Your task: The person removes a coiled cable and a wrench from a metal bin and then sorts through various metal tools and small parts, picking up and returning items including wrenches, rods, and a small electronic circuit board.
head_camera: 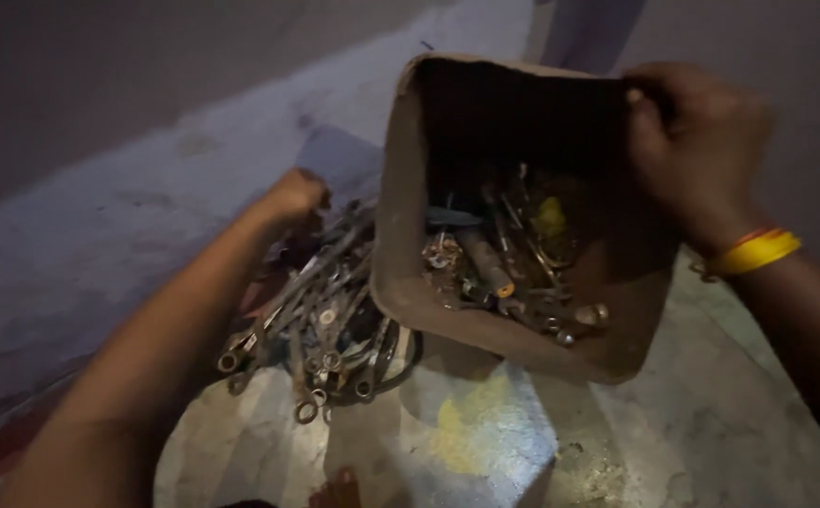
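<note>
The right hand (697,141) is closed on the upper rim of a worn brown box (401,235), holding it tilted above the concrete floor (711,423). Inside the box lie mixed small tools (504,259). The left hand (295,196) is curled on the top of a pile of spanners (321,310), which lies on the floor just beside the box.
</note>
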